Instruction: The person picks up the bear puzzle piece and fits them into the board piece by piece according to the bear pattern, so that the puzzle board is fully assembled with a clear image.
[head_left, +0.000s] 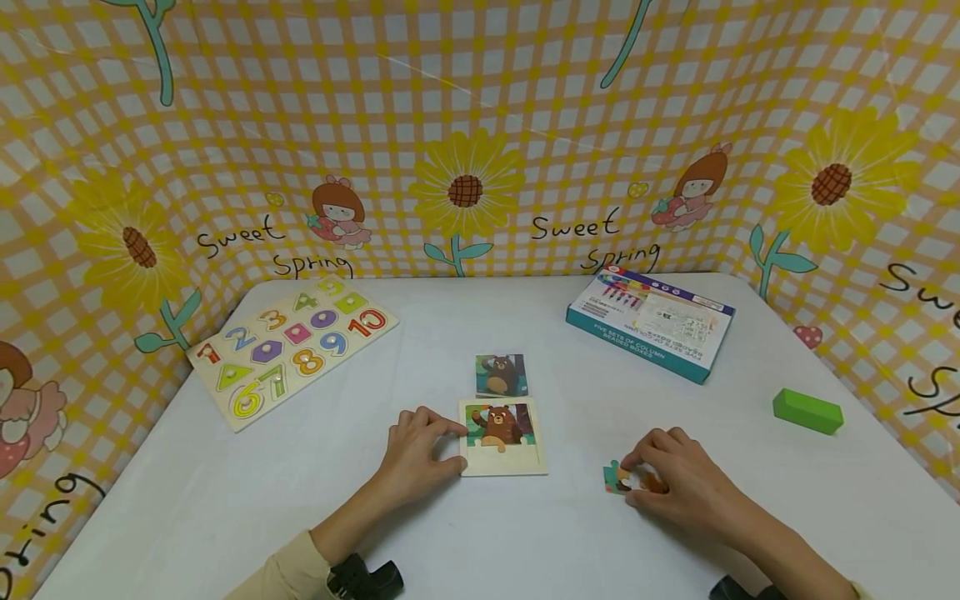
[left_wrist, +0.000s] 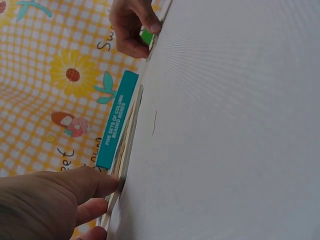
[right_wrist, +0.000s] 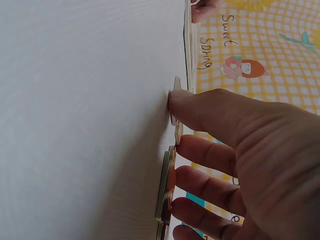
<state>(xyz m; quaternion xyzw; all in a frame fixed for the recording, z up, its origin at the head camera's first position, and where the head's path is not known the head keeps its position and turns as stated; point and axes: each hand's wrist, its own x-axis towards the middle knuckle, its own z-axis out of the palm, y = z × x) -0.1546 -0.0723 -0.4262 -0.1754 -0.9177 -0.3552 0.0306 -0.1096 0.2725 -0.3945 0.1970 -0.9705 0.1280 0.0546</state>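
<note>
My left hand (head_left: 416,454) holds the left edge of a small wooden bear puzzle board (head_left: 502,465), thumb near its front corner and fingers farther up. The board's upper part shows the bear; its lower part is bare pale wood. Just behind lies a matching bear picture card (head_left: 502,375). To the right, my right hand (head_left: 686,483) pinches a puzzle piece (right_wrist: 176,120) at the table surface. More puzzle pieces (right_wrist: 165,185) lie under its fingers in the right wrist view. A teal-edged piece (head_left: 612,477) shows beside the fingertips; the hand partly hides the others.
A wooden number board (head_left: 225,396) with colourful numbers and shapes lies back left. At the back right is a flat teal-and-white box (head_left: 648,321), with a green block (head_left: 807,412) nearer the right edge. A checked sunflower cloth (head_left: 465,108) encloses the table.
</note>
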